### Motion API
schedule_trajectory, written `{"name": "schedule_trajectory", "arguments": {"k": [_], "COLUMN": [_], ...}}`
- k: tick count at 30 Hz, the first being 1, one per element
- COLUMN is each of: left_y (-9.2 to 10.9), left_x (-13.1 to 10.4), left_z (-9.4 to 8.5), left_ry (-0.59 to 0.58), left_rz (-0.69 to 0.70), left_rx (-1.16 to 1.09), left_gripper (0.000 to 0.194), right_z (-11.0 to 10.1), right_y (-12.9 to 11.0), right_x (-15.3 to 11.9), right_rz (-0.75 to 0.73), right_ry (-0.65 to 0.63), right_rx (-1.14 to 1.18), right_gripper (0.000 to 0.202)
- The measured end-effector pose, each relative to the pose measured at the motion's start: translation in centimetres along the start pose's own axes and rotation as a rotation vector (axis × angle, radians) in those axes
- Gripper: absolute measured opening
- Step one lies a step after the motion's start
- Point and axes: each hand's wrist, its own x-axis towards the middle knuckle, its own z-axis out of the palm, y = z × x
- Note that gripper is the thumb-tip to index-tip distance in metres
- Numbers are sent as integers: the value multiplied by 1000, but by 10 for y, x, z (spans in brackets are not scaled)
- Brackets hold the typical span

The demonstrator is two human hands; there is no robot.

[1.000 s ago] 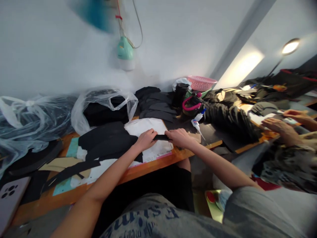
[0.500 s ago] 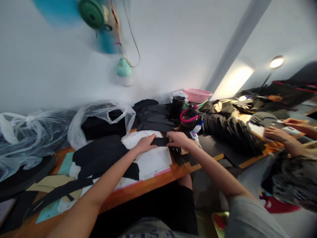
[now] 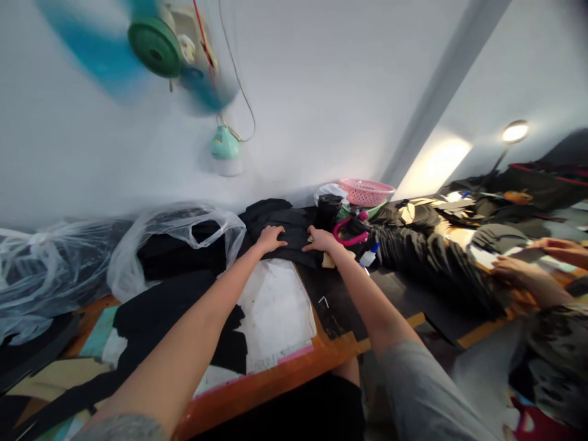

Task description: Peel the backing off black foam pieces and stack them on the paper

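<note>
Both hands at the black stack, back of the counter.
Your left hand [image 3: 272, 239] and right hand [image 3: 320, 239] face each other over the black stack [image 3: 294, 222], fingers spread wide from thumbs; black on black, so can't tell if they grip a piece. Stack sits behind the white paper [image 3: 278, 309] on the counter [image 3: 335, 351], between plastic bag [image 3: 120, 264] and pink basket [image 3: 365, 195]. Glue bottle [image 3: 369, 256] beside your right forearm.

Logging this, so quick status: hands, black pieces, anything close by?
Left hand, right hand at black pieces; grip unclear. Pieces overlapping. Pink curved object beside right hand.
</note>
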Motion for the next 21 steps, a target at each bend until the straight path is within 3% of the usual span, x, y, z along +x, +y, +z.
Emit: {"name": "schedule_trajectory", "arguments": {"k": [4, 7, 9, 12, 14, 16, 21], "left_y": [-7, -23, -35, -50, -54, -53, -31], "left_x": [-8, -16, -24, -39, -49, -54, -51], "left_z": [-16, -26, -23, -6, 8, 23, 54], "left_ry": [16, -17, -56, -66, -41, -15, 117], "left_rz": [48, 19, -43, -186, -262, -304, -387], "left_rx": [-87, -123, -119, -89, -83, -93, -99], "left_gripper": [61, 54, 50, 72, 97, 112, 93], "right_z": [-11, -14, -7, 10, 21, 27, 28], "right_y": [-4, -14, -24, -34, -33, -26, -12], "right_x": [-9, -13, -14, -14, -14, -12, -7], "right_rz": [-5, -36, -42, 37, 116, 161, 185], "right_ry": [56, 20, -29, -81, -111, -146, -94], "right_rx": [-12, 8, 16, 5, 6, 18, 43], "right_gripper": [56, 59, 62, 96, 126, 141, 122]}}
